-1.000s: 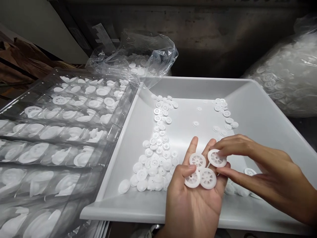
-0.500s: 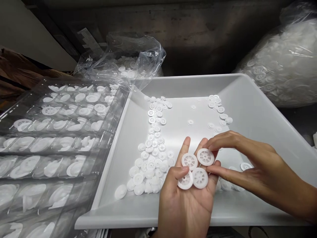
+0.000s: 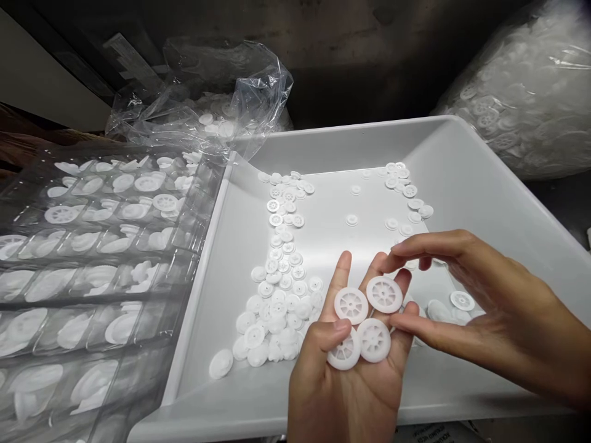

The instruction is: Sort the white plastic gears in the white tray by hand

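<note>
head-worn view from above of two bare hands over a white plastic tray. the left hand lay palm up with the fingers spread, its grip wide, and carried four white plastic spoked wheels loosely on the palm and fingers, the thumb resting against the lower-left wheel. the right hand was arched above these wheels, its grip wide and holding nothing, with the thumb tip just beside them and the index finger raised over them. both hands were above the near right part of the tray.

on the tray floor, a long band of loose wheels ran from the far edge to the near left corner, and a smaller cluster of wheels lay along the far right. a single wheel lay face up just right of the hands. to the left, a clear plastic blister tray held white parts in rows of cavities. behind, a clear plastic bag and a bulging bag of wheels stood against a dark wall.
</note>
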Motion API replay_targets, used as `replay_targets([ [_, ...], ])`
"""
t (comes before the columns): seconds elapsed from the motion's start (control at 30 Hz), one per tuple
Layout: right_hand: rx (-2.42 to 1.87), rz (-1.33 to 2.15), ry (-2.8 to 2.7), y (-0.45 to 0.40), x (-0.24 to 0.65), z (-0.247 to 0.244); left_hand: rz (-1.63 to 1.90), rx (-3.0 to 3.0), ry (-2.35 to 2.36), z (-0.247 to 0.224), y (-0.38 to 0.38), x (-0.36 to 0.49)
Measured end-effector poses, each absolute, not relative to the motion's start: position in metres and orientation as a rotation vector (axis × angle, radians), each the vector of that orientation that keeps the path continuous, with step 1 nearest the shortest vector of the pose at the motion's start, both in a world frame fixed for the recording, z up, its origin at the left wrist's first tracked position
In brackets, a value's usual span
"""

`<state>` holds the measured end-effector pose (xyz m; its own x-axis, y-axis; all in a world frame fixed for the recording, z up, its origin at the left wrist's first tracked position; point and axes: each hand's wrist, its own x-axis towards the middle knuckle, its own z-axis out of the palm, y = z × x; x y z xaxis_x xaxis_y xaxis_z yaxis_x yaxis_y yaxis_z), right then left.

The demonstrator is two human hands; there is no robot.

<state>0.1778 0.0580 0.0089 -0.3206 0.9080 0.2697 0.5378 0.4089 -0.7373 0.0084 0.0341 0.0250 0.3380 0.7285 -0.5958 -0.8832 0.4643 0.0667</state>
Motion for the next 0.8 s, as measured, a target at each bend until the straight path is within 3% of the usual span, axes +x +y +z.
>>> replay_targets([
  [0.57,-1.164,0.792,-2.007,0.054,0.181,0.008,1.079,-0.3,0.554,0.025,0.032,0.01],
  [0.8,-1.244,1.239,-1.487,0.082,0.203,0.011,1.083,-0.189,0.492,0.015,0.028,0.008],
])
